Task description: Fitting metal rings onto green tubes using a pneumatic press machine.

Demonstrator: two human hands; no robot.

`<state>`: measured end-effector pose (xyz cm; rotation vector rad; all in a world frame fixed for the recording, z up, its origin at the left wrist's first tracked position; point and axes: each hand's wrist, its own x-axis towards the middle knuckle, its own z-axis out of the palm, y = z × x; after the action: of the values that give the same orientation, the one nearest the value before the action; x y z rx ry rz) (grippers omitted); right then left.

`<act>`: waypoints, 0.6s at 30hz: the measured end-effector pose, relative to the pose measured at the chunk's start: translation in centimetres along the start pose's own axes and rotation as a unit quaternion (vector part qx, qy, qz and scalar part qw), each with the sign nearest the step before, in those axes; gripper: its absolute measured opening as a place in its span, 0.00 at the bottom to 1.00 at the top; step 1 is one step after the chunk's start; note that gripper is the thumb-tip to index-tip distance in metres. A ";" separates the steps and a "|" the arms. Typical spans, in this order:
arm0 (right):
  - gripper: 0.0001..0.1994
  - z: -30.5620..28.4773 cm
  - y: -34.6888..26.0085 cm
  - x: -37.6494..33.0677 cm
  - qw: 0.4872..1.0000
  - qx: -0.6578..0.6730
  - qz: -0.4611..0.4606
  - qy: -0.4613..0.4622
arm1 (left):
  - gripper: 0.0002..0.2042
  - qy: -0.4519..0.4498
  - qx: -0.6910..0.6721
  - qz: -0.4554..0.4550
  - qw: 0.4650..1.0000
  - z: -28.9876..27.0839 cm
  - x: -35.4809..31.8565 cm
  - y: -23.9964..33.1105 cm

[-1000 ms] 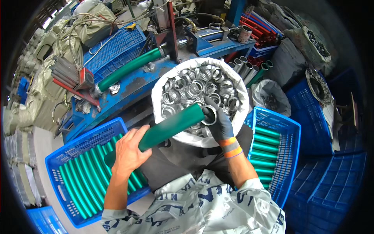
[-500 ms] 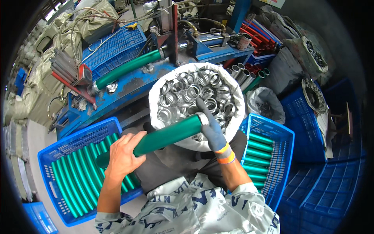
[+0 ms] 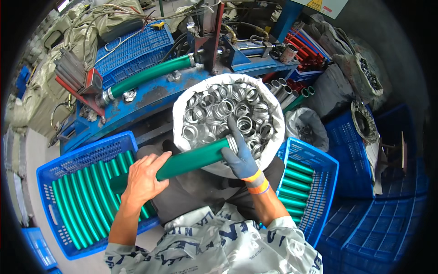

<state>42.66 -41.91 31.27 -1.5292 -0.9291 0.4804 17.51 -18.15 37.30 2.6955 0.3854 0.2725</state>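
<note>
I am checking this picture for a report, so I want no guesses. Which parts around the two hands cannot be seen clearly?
Head view only:
- Near end of the green tube: covered by the bare left hand.
- Its far end, and whether a metal ring sits on it: hidden by the gloved right hand.
- Bottom of the white sack of rings: buried under rings.
- Black bag contents: too small.

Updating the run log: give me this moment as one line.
left hand: bare, gripping green hose | right hand: gloved, at hose end with metal ring | sack of rings behind
</note>
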 end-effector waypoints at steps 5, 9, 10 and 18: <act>0.45 0.4 0.6 -0.3 0.995 0.091 0.030 -0.003 | 0.41 0.009 0.004 0.013 1.000 1.0 -0.4 -0.9; 0.45 0.8 1.1 -0.3 0.996 0.082 0.041 0.000 | 0.41 0.005 0.002 0.011 1.000 1.6 -0.7 -0.9; 0.45 0.9 0.9 -0.3 0.998 0.051 0.025 0.005 | 0.40 0.007 -0.001 0.000 1.000 1.7 -0.7 -0.8; 0.43 0.3 1.1 0.8 1.000 0.024 -0.015 -0.010 | 0.38 0.023 -0.010 0.000 1.000 2.5 -0.4 -0.7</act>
<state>43.24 -41.05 30.33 -1.4679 -0.9478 0.4931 17.57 -18.61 34.67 2.6744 0.3948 0.3367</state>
